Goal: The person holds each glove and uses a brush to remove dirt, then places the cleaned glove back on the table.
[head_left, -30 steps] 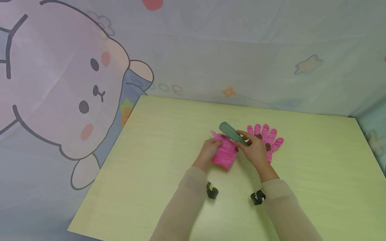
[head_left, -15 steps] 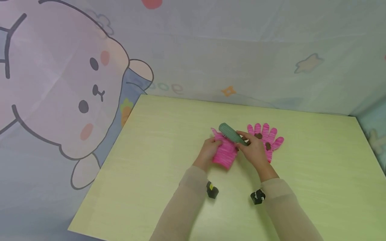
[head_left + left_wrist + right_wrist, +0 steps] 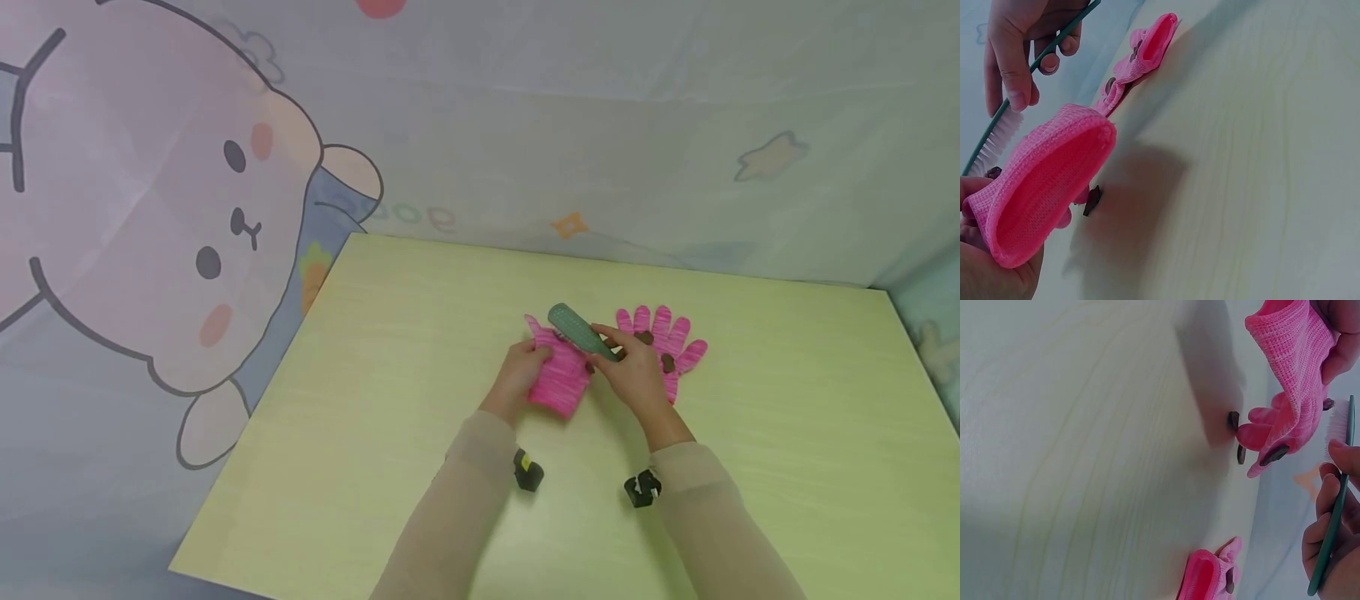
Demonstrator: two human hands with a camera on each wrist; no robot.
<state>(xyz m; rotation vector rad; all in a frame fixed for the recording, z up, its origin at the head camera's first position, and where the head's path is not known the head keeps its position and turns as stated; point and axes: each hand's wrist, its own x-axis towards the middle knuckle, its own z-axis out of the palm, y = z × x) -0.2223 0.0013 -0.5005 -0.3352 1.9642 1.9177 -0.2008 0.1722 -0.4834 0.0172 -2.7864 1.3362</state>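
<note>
A pink knit glove [image 3: 561, 385] hangs above the table, its cuff towards me, gripped at its left side by my left hand [image 3: 520, 375]. Dark brown patches show on it, one of them [image 3: 1274, 454] in the right wrist view. My right hand [image 3: 633, 371] holds a green brush [image 3: 576, 327] by its handle. White bristles [image 3: 999, 140] face the glove in the left wrist view; whether they touch it I cannot tell. A second pink glove [image 3: 675, 337] with brown patches lies flat beyond my right hand, fingers spread, partly hidden by that hand.
The light yellow-green table [image 3: 810, 417] reaches back to a printed cloth backdrop [image 3: 600, 125] with a cartoon animal at left. Small dark devices sit at the inner side of the left wrist [image 3: 528, 472] and the right wrist [image 3: 642, 489].
The held glove tilts slightly, its thin fingertip and cuff edge a little higher. The brush stays near the same spot over it. The second glove has not moved.
</note>
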